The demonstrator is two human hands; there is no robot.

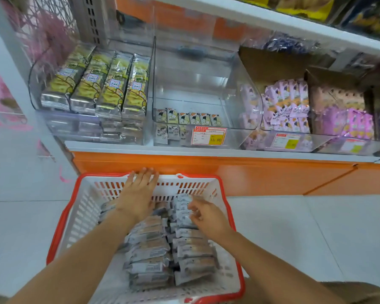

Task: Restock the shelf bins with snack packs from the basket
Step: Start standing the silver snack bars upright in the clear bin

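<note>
A white basket with a red rim (239, 270) sits on the floor below the shelf, holding several grey and tan snack packs (149, 255). My left hand (138, 194) reaches over the basket's far side with its fingers straight, near the far rim. My right hand (206, 216) hovers over the packs at the right of the basket, fingers loosely curled and touching a pack (182, 207); the hand is blurred. Above, the middle clear shelf bin (191, 84) holds only one low row of small packs (189, 118) at its front.
The left bin holds rows of yellow and silver packs (105, 84). Right bins hold purple packs (285, 102) beside brown cardboard (272, 64). Price tags (208, 136) hang on the bin fronts. An orange base panel (250, 174) runs under the shelf above pale floor tiles.
</note>
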